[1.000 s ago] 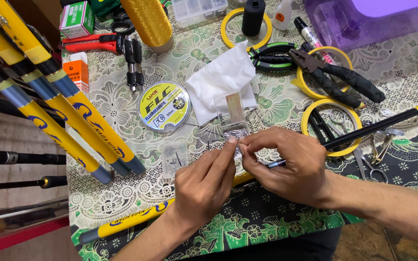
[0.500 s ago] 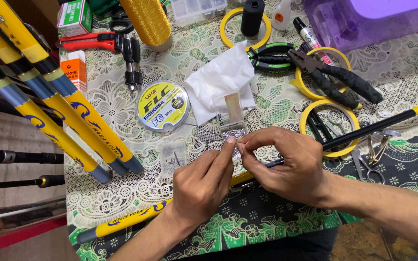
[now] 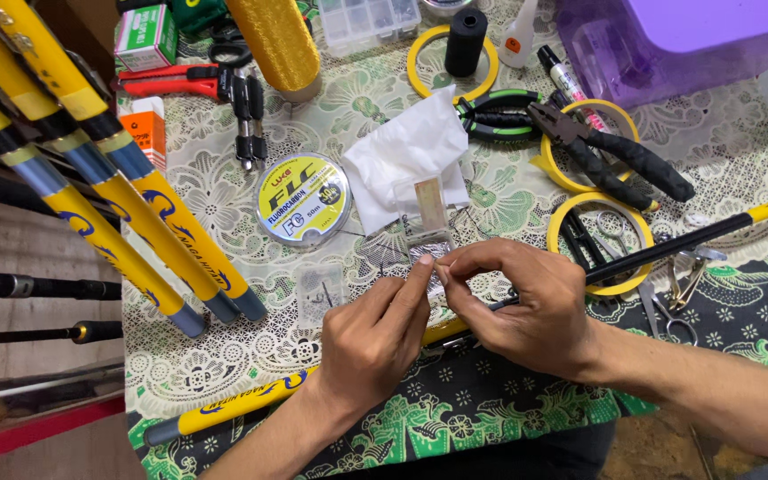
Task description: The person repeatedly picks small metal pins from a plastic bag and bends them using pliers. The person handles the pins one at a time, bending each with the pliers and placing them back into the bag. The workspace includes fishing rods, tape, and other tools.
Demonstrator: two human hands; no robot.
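a: both hands are low at the middle of the tabletop (image 3: 740, 151), near its front edge. left hand (image 3: 371, 342) has thumb and forefinger pressed together on something tiny, right up against the right hand (image 3: 526, 302).

b: and the right grip is pinching too, fingertips meeting the left ones. what's between them is too small to tell, maybe a hook or a bit of line.

a: under the hands lies a yellow rod (image 3: 251, 402), running along the front edge; its dark thin part (image 3: 668, 251) comes out past the right hand toward the right edge.

b: just behind the fingertips, a small clear packet (image 3: 428, 206) on white tissue (image 3: 402, 156). left of that, the round line spool (image 3: 304, 197).

a: pliers (image 3: 615, 156) over yellow tape rings (image 3: 580, 233) toward the right, more yellow rods (image 3: 108, 178) slanting across the left edge.
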